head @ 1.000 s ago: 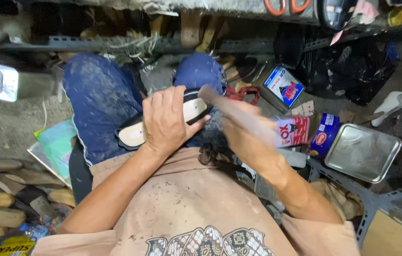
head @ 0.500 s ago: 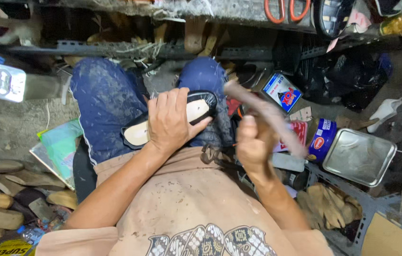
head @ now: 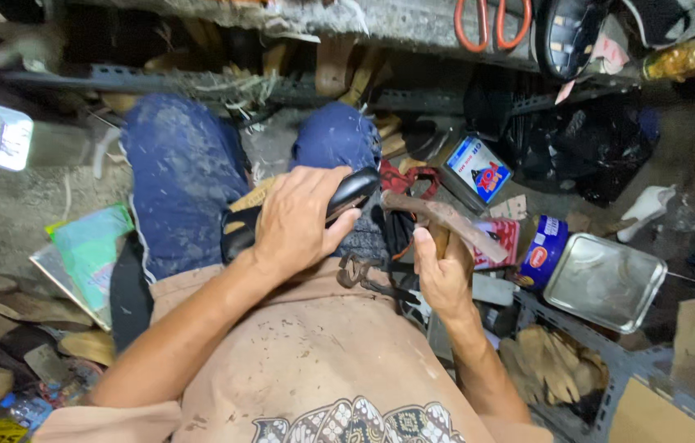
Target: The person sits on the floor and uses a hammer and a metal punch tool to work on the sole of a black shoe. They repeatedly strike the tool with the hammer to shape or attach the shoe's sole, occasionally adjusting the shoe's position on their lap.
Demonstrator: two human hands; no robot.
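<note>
I sit with my knees in blue trousers. My left hand (head: 298, 220) presses down on a black shoe (head: 355, 187) with a pale sole edge, which lies across my lap. My right hand (head: 443, 275) grips the wooden handle of a rusty hammer (head: 446, 220), whose head points left, close to the toe of the shoe. Dark metal pincers (head: 364, 275) lie on my lap between my two hands.
A square metal tin lid (head: 606, 280), a blue round can (head: 540, 253) and a small box (head: 477, 168) lie at the right. Orange-handled scissors (head: 493, 23) hang on top. Wooden shoe soles (head: 3, 320) pile at the left, beside a green paper (head: 89, 254).
My right hand has swung the hammer down and drawn it back, so it now sits steady with its head by the shoe's toe. My left hand has stayed on the shoe.
</note>
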